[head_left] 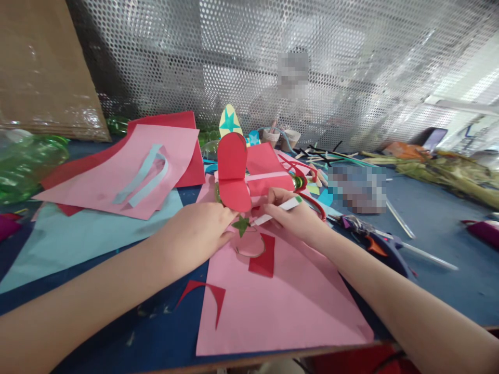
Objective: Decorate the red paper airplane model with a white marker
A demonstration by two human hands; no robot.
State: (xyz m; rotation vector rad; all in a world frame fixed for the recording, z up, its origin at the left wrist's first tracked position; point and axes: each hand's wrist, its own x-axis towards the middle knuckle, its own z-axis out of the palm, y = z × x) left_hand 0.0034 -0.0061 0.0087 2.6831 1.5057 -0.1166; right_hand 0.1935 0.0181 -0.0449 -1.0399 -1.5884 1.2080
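A small rounded pink paper cutout with a thin dark edge bears a dark green star. My left hand is at the cutout's left side, thumb and fingertip on its edge; the other fingers are hidden. My right hand pinches a white marker with a green end, its tip touching the star's right side. Just behind the fingers stands a folded red paper shape with a rounded top. Beneath lie a red paper piece and a large pink sheet.
Left are stacked red, pink and light blue sheets, and a green plastic bottle. A glue gun with an orange trigger lies right, near clear glue sticks. Red-handled scissors are beyond my right hand. A perforated metal panel stands behind.
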